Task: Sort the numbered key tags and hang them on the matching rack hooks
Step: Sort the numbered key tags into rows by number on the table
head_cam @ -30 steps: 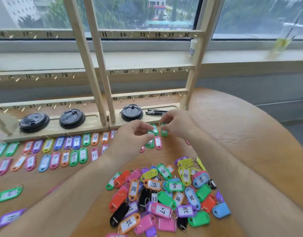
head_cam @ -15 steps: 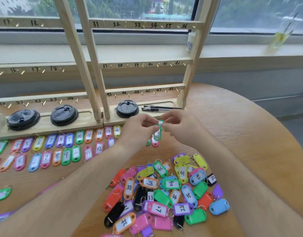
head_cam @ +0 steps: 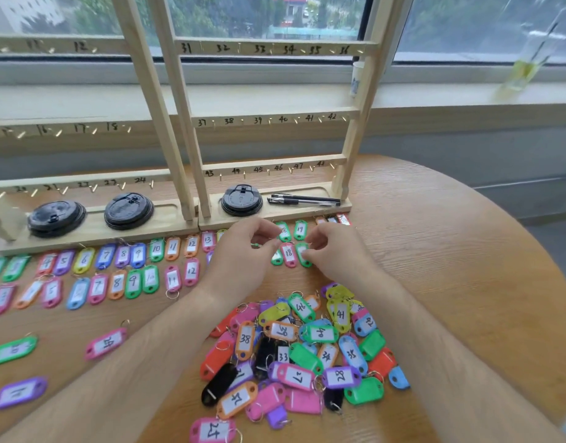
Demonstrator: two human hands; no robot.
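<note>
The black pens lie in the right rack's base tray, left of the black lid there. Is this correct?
No. The head view shows the black pens to the right of the black lid, not left; they do lie in the right rack's base tray.

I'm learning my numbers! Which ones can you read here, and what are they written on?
"31" to "36": top wooden rack rail.
"37" to "42": middle wooden rail.
"18": pink plastic key tag.
"38": orange plastic tag.
"28": purple plastic tag.
Many other tags: too blurred.
</note>
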